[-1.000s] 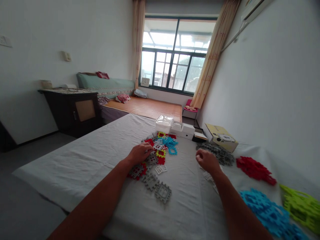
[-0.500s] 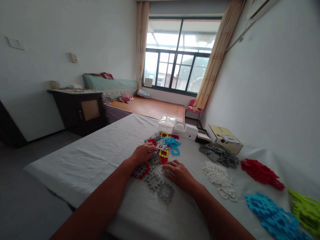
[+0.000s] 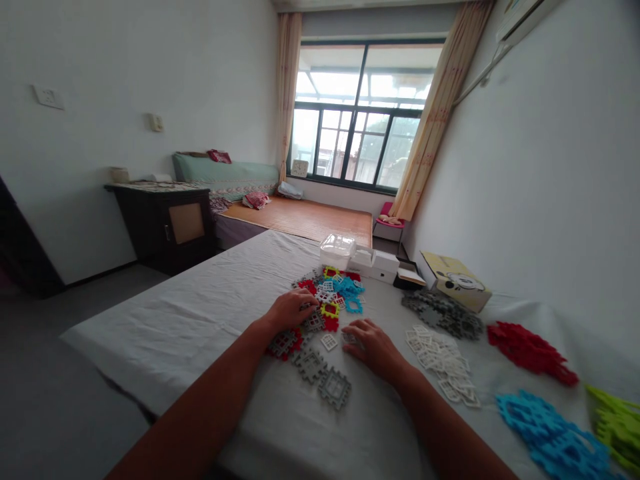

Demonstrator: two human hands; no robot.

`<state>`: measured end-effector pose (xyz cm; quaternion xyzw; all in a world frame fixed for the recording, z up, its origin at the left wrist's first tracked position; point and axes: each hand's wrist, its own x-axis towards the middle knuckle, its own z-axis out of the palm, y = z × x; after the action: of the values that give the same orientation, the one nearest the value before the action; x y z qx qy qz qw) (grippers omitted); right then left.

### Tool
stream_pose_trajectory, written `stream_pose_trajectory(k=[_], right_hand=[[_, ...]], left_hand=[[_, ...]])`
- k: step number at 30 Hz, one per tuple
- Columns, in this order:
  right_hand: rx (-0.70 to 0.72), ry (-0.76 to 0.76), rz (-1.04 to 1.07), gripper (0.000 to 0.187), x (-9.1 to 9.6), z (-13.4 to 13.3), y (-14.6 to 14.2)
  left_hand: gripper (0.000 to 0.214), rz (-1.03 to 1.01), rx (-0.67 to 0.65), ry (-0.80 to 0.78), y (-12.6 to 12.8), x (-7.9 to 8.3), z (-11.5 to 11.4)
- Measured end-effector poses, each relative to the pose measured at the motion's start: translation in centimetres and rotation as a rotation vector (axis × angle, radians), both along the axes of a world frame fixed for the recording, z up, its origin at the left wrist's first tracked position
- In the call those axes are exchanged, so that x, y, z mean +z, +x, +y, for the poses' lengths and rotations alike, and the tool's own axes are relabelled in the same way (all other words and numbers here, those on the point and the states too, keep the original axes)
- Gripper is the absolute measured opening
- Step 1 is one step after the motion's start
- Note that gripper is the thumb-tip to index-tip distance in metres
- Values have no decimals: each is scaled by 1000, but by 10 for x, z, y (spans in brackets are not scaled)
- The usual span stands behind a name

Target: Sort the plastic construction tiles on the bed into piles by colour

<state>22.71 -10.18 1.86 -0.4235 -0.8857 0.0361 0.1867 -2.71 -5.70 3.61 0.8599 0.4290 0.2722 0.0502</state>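
My left hand (image 3: 291, 309) rests on the near side of a mixed pile of plastic building pieces. Its fingers bend over the pile; what lies beneath them is largely hidden. A grey piece (image 3: 315, 321) and a yellow-green frame (image 3: 330, 311) are beside its fingertips. My right hand (image 3: 374, 345) is low over the sheet, fingers curled on a small white lattice window piece, mostly covered. Another white window piece (image 3: 329, 342) lies flat between the hands. Nearer to me are two joined-looking grey square frames, one a notched grey frame (image 3: 335, 388).
Sorted by colour on the right are a white window heap (image 3: 437, 360), grey pieces (image 3: 445, 312), red pieces (image 3: 530, 351), blue pieces (image 3: 555, 430) and green pieces (image 3: 617, 420). Behind the pile stand a clear plastic box (image 3: 338, 249), small white boxes (image 3: 384, 265) and a yellow carton (image 3: 456, 280).
My right hand has moved right, away from the pile, with a white window piece under its fingers. My left hand has stayed at the pile. The view has shifted slightly.
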Motion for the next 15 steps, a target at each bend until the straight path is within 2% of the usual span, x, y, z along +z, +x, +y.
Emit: stream_pose_trajectory(k=[3, 9, 12, 15], right_hand=[[8, -19, -24, 23, 2, 0, 3], [-109, 68, -158, 23, 3, 2, 0], [-223, 125, -201, 24, 4, 6, 5], [-433, 188, -198, 22, 10, 11, 27]], left_hand=[[29, 29, -103, -46, 2, 3, -3], [48, 85, -217, -72, 2, 3, -3], [41, 72, -221, -60, 2, 4, -5], [31, 32, -200, -45, 4, 4, -6]])
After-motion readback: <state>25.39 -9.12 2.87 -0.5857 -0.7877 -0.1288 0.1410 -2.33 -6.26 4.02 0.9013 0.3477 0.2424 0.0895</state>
